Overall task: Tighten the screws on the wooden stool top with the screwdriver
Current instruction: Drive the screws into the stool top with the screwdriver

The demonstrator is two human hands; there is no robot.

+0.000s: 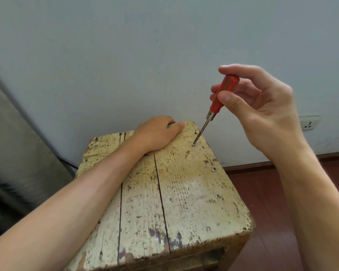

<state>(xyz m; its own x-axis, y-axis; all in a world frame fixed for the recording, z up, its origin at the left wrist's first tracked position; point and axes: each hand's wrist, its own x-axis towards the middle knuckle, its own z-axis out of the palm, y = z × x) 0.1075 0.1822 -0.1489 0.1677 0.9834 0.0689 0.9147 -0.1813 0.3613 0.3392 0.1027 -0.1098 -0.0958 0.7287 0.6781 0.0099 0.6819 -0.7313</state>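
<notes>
the scene is taken in by a single wide-angle view, worn on the head and directed forward and down. the worn, cream-painted wooden plank stool top (184,192) is looked upon from above at close range, and the lower middle of the frame is filled by it. the bare left forearm (76,202) and bare right forearm (311,192) are cut off at the lower corners; the pale grey-blue wall (125,55) is faced beyond.

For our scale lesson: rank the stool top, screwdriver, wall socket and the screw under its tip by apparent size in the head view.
1. stool top
2. screwdriver
3. wall socket, farther away, so true size unsure
4. screw
</notes>
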